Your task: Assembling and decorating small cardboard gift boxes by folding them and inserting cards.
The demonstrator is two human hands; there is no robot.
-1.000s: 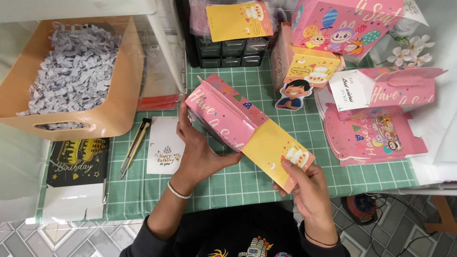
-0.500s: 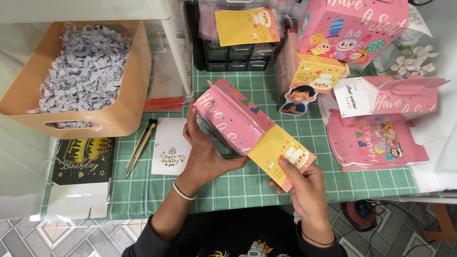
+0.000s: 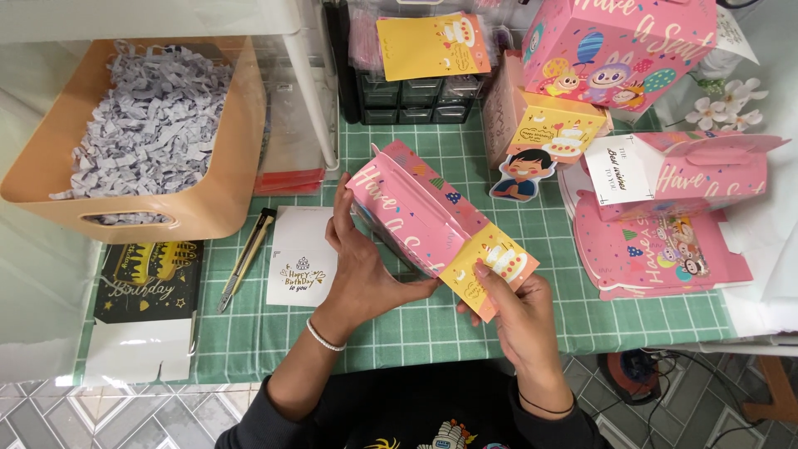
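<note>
Both my hands hold a half-folded pink gift box (image 3: 411,208) with a yellow end panel (image 3: 490,266) above the green grid cutting mat (image 3: 416,324). My left hand (image 3: 362,270) grips the box's left side and underside, thumb along its edge. My right hand (image 3: 515,312) pinches the yellow panel, which carries a cake picture. The box lies tilted, its pink flaps standing up.
An orange bin of grey shredded paper (image 3: 141,133) sits at the left. A utility knife (image 3: 245,258), a white greeting card (image 3: 301,256) and a black card (image 3: 150,278) lie near it. Flat and assembled pink boxes (image 3: 665,241) crowd the right; dark small drawers (image 3: 416,100) stand behind.
The box has turned slightly and its yellow end has dropped lower. My right hand's grip on the yellow panel has shifted, with the thumb now on top.
</note>
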